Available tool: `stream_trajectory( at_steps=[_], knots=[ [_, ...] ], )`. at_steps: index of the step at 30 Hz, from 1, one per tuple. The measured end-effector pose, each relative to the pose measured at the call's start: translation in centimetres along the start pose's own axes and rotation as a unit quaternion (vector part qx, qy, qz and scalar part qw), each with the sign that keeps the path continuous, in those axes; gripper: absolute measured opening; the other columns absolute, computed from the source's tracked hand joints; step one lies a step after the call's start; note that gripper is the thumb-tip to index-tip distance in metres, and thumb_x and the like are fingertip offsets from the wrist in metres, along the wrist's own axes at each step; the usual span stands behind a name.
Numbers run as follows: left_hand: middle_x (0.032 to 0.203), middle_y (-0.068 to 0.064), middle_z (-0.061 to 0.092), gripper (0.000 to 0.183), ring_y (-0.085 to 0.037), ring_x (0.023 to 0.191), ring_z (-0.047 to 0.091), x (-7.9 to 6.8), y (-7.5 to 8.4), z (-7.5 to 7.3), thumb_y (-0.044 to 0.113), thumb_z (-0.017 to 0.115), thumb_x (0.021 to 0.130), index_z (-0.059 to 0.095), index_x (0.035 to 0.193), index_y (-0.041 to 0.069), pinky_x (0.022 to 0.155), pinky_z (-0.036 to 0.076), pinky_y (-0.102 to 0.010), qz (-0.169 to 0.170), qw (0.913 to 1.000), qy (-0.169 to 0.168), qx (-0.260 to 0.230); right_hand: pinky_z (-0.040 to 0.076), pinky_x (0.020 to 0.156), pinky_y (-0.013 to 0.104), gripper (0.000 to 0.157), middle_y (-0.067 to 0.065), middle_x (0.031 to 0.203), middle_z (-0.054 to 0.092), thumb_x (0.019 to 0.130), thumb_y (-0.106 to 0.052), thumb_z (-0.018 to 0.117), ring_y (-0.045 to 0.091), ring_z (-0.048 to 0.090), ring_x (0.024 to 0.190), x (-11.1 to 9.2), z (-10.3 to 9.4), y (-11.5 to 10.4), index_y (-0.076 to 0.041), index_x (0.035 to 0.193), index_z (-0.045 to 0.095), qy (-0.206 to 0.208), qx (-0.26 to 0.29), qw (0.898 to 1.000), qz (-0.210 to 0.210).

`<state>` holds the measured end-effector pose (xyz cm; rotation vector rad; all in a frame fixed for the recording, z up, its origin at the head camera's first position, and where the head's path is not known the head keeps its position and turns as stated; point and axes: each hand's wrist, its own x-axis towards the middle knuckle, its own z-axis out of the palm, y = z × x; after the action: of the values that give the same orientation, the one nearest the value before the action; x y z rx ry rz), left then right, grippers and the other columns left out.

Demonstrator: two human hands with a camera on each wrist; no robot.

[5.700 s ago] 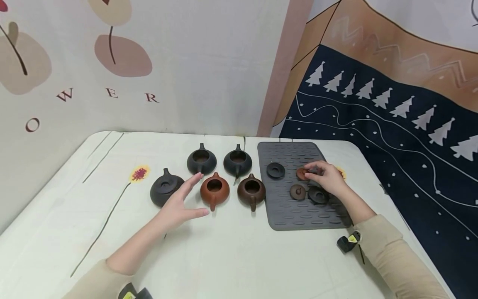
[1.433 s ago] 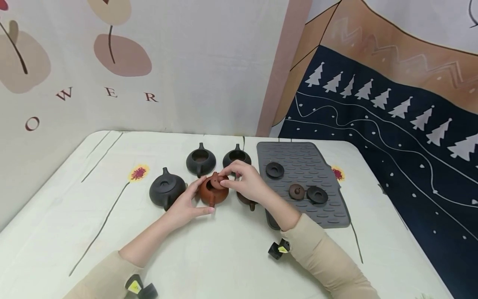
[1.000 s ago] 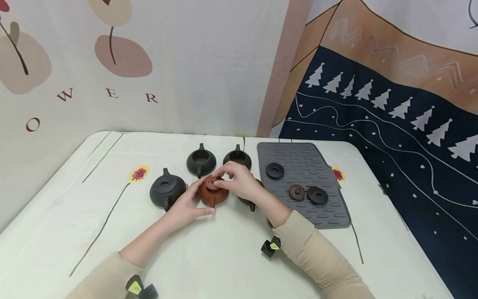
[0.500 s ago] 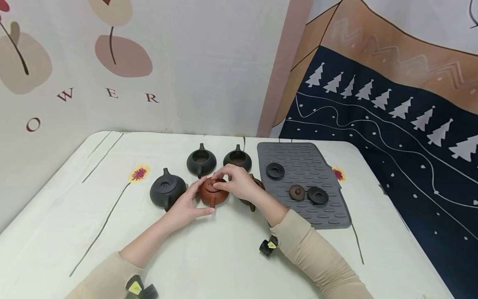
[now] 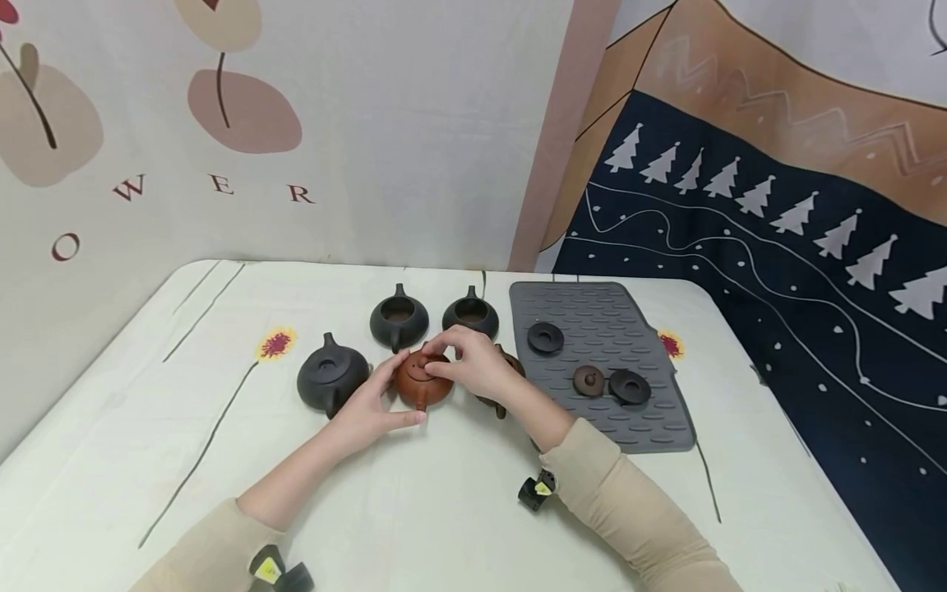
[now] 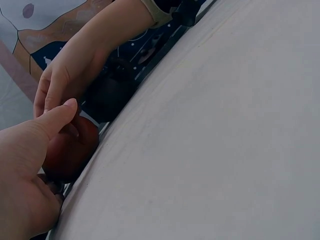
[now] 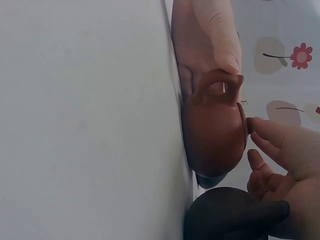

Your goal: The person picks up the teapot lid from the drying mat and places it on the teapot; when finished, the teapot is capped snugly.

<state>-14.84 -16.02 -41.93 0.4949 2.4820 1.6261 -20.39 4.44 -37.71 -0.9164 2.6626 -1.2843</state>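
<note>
The reddish-brown teapot (image 5: 423, 396) stands on the white-covered table. Its matching lid (image 5: 417, 363) lies flat over the opening, and my right hand (image 5: 477, 359) pinches the lid's knob (image 7: 250, 125) between thumb and fingers. My left hand (image 5: 362, 418) holds the same pot from the left: fingertips at its far left side, thumb at the handle (image 7: 216, 79). Behind the right hand, a dark brown teapot (image 5: 514, 364) is partly covered. Just left of the left hand sits a black teapot (image 5: 325, 380) with its lid on.
Two black teapots without lids, one left (image 5: 383, 329) and one right (image 5: 487, 323), stand behind. A grey ridged mat (image 5: 592, 312) at right bears a black lid (image 5: 545, 337), a brown lid (image 5: 589, 381) and another black lid (image 5: 630, 387).
My right hand has brought the reddish-brown lid from the mat to the pot, where it went from tilted to flat. My left hand moved in against the pot, then stayed.
</note>
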Motion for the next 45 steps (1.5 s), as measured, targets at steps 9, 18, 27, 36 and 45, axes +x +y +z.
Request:
stream_trajectory(
  at_steps=[9, 18, 27, 36, 45],
  knots=[
    [0.151, -0.016, 0.030, 0.093, -0.034, 0.139, 0.026, -0.1, 0.6, -0.1, 0.021, 0.081, 0.078, 0.025, 0.150, 0.005, 0.111, 0.022, -0.050, -0.012, 0.9998, 0.014, 0.010, 0.043, 0.068, 0.029, 0.020, 0.011, 0.102, 0.063, 0.087, -0.014, 0.072, 0.030, 0.054, 0.085, -1.8, -2.2, -0.3, -0.006, 0.105, 0.071, 0.025, 0.016, 0.999, -0.022],
    [0.154, -0.008, 0.027, 0.095, -0.037, 0.139, 0.024, -0.5, 1.9, -0.4, 0.025, 0.083, 0.077, 0.026, 0.152, 0.015, 0.109, 0.024, -0.054, -0.004, 0.9993, 0.034, 0.013, 0.039, 0.056, 0.030, 0.016, 0.010, 0.101, 0.063, 0.088, -0.016, 0.071, 0.017, 0.045, 0.076, -4.0, -4.8, 0.0, -0.013, 0.104, 0.072, 0.056, 0.016, 0.998, -0.015],
    [0.155, -0.001, 0.025, 0.093, -0.031, 0.141, 0.021, -0.8, 3.4, -0.2, 0.028, 0.083, 0.076, 0.027, 0.151, 0.027, 0.111, 0.022, -0.051, 0.009, 0.9992, 0.039, -0.003, 0.039, 0.065, 0.038, 0.021, 0.002, 0.105, 0.061, 0.089, -0.017, 0.071, 0.031, 0.046, 0.086, -6.6, -7.3, 1.1, -0.008, 0.107, 0.071, 0.082, 0.018, 0.996, 0.007],
    [0.153, -0.004, 0.030, 0.092, -0.024, 0.141, 0.024, -1.0, 5.0, 0.5, 0.023, 0.082, 0.078, 0.027, 0.152, 0.021, 0.112, 0.021, -0.046, 0.025, 0.9989, 0.034, -0.020, 0.040, 0.063, 0.036, 0.023, -0.003, 0.108, 0.061, 0.087, -0.021, 0.073, 0.031, 0.049, 0.090, -9.1, -9.6, 2.7, -0.012, 0.108, 0.071, 0.105, -0.017, 0.994, 0.031],
    [0.153, 0.003, 0.027, 0.094, -0.023, 0.140, 0.025, -0.7, 6.1, 2.1, 0.024, 0.083, 0.076, 0.027, 0.151, 0.029, 0.107, 0.029, -0.050, 0.032, 0.9987, 0.010, -0.037, 0.039, 0.059, 0.034, 0.025, -0.001, 0.109, 0.061, 0.085, -0.020, 0.075, 0.031, 0.048, 0.087, -11.2, -11.4, 4.3, -0.012, 0.109, 0.071, 0.112, -0.048, 0.991, 0.052]
  ],
)
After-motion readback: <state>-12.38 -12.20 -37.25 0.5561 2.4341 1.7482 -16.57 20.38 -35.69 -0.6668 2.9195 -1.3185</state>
